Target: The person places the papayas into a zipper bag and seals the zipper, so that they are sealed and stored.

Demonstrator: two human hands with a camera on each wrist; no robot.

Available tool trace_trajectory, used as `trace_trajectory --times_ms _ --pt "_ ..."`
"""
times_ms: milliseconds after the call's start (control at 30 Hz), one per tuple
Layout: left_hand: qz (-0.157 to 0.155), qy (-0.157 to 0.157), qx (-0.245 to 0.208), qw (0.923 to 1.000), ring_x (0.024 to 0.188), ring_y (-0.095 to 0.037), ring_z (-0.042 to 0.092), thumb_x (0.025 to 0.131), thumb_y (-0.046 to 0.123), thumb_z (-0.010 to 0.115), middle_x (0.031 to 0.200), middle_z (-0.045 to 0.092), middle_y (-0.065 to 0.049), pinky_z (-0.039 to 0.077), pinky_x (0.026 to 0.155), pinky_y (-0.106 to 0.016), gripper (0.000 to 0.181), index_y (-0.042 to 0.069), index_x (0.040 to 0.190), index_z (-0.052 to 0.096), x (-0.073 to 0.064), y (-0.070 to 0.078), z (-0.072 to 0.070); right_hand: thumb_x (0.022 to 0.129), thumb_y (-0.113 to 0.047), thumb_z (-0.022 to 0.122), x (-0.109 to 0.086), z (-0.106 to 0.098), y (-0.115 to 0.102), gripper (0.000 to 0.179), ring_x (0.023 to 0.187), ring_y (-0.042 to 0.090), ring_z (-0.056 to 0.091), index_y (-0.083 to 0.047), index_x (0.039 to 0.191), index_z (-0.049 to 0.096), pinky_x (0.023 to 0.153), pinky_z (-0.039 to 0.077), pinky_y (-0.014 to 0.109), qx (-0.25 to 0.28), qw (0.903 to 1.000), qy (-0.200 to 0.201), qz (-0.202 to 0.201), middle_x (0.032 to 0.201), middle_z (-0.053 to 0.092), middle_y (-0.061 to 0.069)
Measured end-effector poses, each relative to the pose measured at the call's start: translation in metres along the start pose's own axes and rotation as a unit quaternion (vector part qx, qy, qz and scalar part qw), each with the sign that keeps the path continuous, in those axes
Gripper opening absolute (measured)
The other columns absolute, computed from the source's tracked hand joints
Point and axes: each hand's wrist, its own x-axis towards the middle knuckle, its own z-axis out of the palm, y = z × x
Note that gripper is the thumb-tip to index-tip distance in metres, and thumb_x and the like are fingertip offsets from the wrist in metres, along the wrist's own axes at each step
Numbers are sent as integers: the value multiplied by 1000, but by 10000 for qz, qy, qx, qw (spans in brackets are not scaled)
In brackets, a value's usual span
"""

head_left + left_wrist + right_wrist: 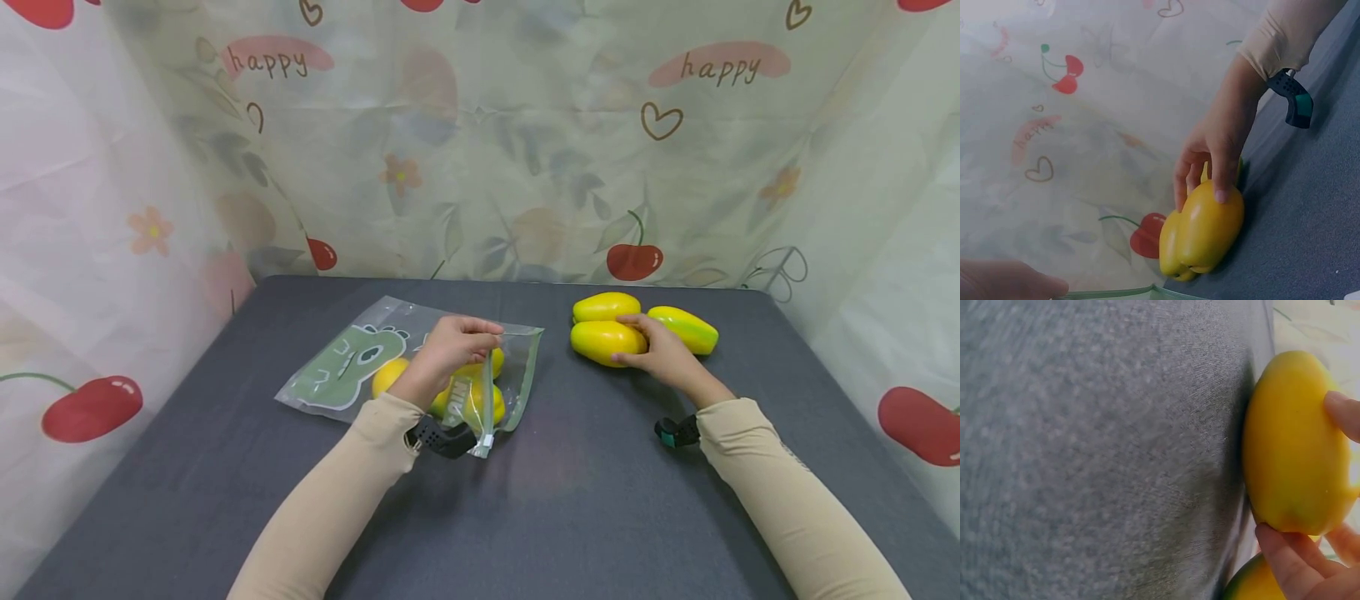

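My left hand (453, 346) pinches the opening edge of a clear zip bag (528, 367) printed with a green cartoon animal. Inside the bag are several yellow fruits (388, 377), partly hidden by the hand and print. At the right, my right hand (660, 354) grips the near yellow papaya-like fruit (603, 342) by its right end, thumb on the near side. In the right wrist view, thumb and fingers lie around this smooth fruit (1294, 444). Two similar fruits lie close by, one behind it (606, 306) and a greener one (684, 329) to its right.
A dark grey cloth covers the table (570, 517). Behind it and at both sides hangs a printed curtain (480, 150) with cherries and hearts. The bag's slider (482, 446) points toward the near side.
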Motion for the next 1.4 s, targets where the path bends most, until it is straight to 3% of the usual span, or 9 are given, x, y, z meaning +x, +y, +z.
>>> trace_trajectory --times_ms 400,867,1400 --pt "-63 -17 48 10000 78 -15 58 89 10 65 107 68 -13 52 77 -27 27 -1 114 68 -1 1 1 91 -29 67 -5 -3 -14 64 126 43 46 0 142 41 104 39 55 -37 9999 -89 29 142 44 26" --pt "-48 -30 -22 10000 78 -15 58 90 9 64 114 65 -20 52 76 -26 26 -2 113 68 0 0 0 86 -34 73 -2 6 -14 75 126 41 45 -1 144 38 105 38 55 112 9998 -163 -31 143 43 25" --pt "-108 -23 29 9999 82 -18 59 89 11 66 105 67 -9 52 81 -29 23 2 110 70 0 -1 -1 86 -43 70 -7 8 -16 78 120 38 49 -4 145 39 98 40 53 -234 9997 -78 -28 140 47 25"
